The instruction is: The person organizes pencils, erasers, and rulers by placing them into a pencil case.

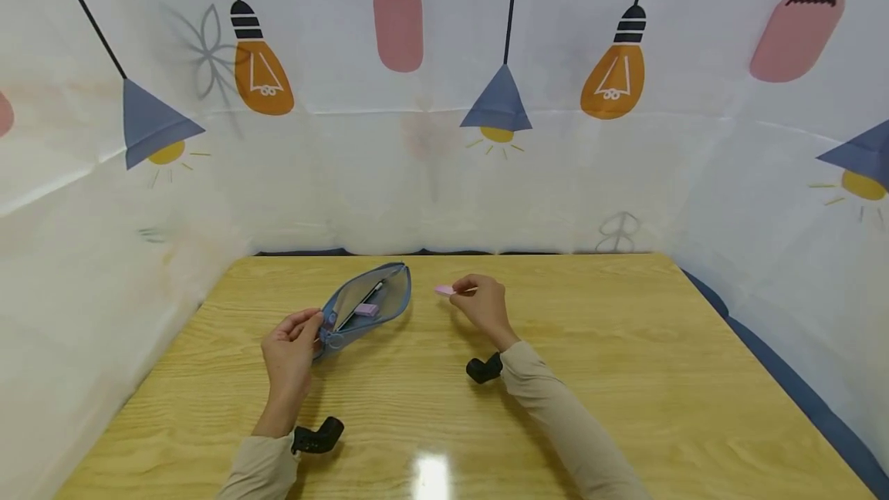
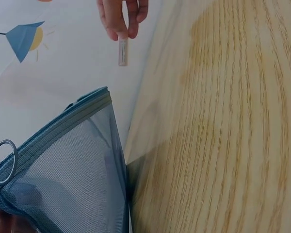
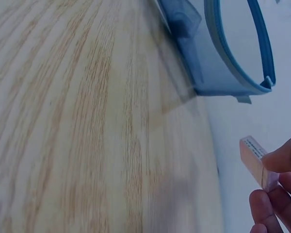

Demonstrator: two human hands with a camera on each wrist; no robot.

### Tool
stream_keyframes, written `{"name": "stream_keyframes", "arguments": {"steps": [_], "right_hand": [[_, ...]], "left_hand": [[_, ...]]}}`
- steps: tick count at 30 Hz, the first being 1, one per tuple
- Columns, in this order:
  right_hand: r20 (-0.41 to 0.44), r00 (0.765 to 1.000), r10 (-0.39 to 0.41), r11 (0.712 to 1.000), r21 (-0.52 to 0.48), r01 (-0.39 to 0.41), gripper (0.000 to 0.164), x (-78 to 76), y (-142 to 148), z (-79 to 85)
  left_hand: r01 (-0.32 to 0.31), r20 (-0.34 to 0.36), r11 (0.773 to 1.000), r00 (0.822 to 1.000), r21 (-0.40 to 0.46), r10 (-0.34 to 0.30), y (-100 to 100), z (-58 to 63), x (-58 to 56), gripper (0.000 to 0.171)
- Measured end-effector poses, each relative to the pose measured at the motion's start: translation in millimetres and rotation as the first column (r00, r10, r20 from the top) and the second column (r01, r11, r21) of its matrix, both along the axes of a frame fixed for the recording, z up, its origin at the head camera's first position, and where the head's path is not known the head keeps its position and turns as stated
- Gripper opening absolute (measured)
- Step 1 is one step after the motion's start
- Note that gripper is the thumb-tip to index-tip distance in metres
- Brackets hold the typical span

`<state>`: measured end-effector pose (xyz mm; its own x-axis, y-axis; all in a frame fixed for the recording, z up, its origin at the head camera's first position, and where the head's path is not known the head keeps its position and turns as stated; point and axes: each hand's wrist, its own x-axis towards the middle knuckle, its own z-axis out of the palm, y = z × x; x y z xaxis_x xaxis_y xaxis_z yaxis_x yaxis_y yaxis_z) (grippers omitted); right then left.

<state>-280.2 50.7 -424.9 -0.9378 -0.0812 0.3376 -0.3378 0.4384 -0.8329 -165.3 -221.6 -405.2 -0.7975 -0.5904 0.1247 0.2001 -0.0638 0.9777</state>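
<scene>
A blue mesh zip pouch stands unzipped, its mouth gaping upward. My left hand grips its left end, near the zip's ring pull. Inside lie a dark pen with a light tip and a pink block; a darker item shows near the held end. To the right of the pouch, my right hand pinches a small pink eraser between thumb and fingers. Printed marks run along one face of this eraser, which is held above the table, apart from the pouch.
The wood-grain table spreads beneath both hands. Behind it and at the sides hangs a white cloth printed with lamps and bulbs. Black wrist mounts sit on both forearms. A bright reflection shows near the front of the tabletop.
</scene>
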Motion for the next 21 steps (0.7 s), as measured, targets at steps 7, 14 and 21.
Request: {"name": "stream_keyframes", "arguments": {"steps": [7,14,21], "right_hand": [[-0.005,1.0,-0.011,1.0,-0.024,0.011,0.009,6.1,8,2.3],[-0.01,1.0,-0.016,0.999,-0.047,0.015,0.009,9.5,14,0.2],[-0.031,0.999,-0.031,0.997,-0.079,0.028,0.009,15.4,19,8.5]], "left_hand": [[0.004,0.005,0.999,1.0,-0.048,-0.004,5,-0.9,-0.4,0.025],[0.01,0.019,1.0,1.0,-0.028,-0.009,8,-5.9,-3.4,0.025],[0.055,0.041,0.998,0.998,-0.024,-0.054,11,-3.8,-6.8,0.032]]}}
